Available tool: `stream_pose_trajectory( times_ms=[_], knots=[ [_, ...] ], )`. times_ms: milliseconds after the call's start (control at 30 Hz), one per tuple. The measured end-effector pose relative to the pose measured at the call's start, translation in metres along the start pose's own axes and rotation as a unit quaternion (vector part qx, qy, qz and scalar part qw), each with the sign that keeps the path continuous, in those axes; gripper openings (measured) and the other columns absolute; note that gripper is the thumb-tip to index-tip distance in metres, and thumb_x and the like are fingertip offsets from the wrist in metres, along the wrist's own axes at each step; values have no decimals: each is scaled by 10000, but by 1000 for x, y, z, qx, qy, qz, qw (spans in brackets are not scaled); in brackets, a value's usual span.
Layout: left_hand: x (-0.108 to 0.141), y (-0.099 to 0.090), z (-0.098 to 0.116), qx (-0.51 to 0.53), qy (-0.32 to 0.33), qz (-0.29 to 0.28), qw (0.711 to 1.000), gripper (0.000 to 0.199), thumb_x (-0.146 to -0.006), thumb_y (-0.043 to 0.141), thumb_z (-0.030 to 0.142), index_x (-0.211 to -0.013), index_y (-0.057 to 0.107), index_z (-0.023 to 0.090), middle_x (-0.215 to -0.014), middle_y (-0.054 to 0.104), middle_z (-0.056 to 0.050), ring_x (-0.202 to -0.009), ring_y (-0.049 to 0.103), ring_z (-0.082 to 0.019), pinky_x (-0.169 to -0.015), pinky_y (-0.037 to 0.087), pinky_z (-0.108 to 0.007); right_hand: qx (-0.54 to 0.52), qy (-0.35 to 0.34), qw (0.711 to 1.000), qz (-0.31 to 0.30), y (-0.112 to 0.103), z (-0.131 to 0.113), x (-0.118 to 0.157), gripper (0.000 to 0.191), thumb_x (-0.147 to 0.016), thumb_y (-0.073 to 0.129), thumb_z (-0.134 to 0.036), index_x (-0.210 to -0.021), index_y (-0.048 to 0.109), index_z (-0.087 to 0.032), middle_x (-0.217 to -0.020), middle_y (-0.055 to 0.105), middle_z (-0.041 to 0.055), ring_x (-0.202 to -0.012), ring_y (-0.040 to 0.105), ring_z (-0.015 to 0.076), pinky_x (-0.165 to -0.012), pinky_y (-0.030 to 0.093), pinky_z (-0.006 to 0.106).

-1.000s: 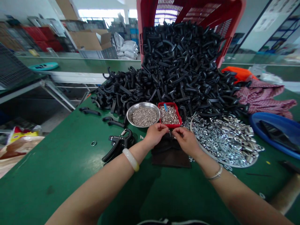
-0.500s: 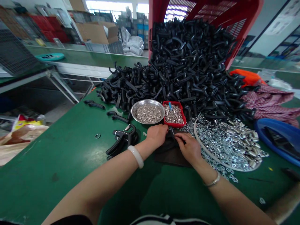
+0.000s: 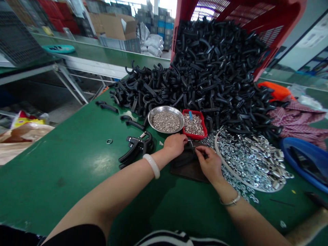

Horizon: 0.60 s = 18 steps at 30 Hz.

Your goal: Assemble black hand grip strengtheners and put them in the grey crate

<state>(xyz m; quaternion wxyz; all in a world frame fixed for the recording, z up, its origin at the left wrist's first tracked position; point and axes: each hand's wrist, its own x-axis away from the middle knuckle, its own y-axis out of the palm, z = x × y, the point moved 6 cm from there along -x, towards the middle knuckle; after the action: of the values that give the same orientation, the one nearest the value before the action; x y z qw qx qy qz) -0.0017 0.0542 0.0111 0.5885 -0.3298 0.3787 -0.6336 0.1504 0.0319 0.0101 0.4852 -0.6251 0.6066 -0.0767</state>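
Observation:
A dark flat pad lies in front of me with black plastic handles on it. My left hand is closed at the handles' upper end, its fingertips by a small shiny metal part. From the other side my right hand comes in with thumb and finger pinched together close to that part. What sits in the pinch is too small to make out. Just beyond are a metal bowl of small metal pieces and a red tray of metal pins. An assembled hand gripper lies left of my left hand.
Black handles are heaped at the back, spilling from a red crate. Metal washers and springs pile up at right, beside a blue tray. A metal ring and loose handles lie at left.
My head view has shifted slightly, so the scene sits a little further right. My right fingertips have drawn a little away from the left ones, baring more of the metal part.

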Motion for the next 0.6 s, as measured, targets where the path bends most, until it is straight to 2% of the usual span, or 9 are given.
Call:
stream_pose_trajectory(
  times_ms=[100, 200, 333, 600],
  knots=[
    [1, 0, 2, -11, 2, -1, 1000, 199, -839, 455, 298, -909, 632, 241, -929, 629, -31, -842, 585, -177, -714, 438, -273, 37, -17, 999, 4, 0, -3, -3, 103, -802, 523, -245, -798, 605, -184, -739, 618, 45, -701, 540, 184, -651, 436, 308],
    [3, -1, 3, -21, -1, 3, 1000, 184, -836, 461, 296, -922, 617, 249, -942, 634, -15, -846, 589, -174, -702, 443, -269, 90, -101, 991, -2, -1, -15, -5, 93, -792, 515, -177, -775, 606, -171, -731, 623, 49, -734, 536, 190, -681, 421, 316],
    [4, 0, 2, -35, -1, 10, 999, 183, -827, 486, 321, -957, 598, 257, -956, 642, -5, -858, 590, -172, -721, 442, -273, 165, -209, 963, -35, 2, -31, -1, 150, -794, 476, -98, -792, 617, -149, -731, 633, 60, -769, 537, 197, -732, 394, 342],
    [8, 1, 5, -47, 29, 28, 998, 171, -825, 493, 340, -903, 623, 262, -900, 646, 0, -835, 584, -177, -678, 435, -268, 203, -264, 941, -61, 4, -36, 4, 160, -790, 469, -61, -821, 609, -130, -800, 640, 80, -789, 523, 210, -722, 396, 340]
  ],
)
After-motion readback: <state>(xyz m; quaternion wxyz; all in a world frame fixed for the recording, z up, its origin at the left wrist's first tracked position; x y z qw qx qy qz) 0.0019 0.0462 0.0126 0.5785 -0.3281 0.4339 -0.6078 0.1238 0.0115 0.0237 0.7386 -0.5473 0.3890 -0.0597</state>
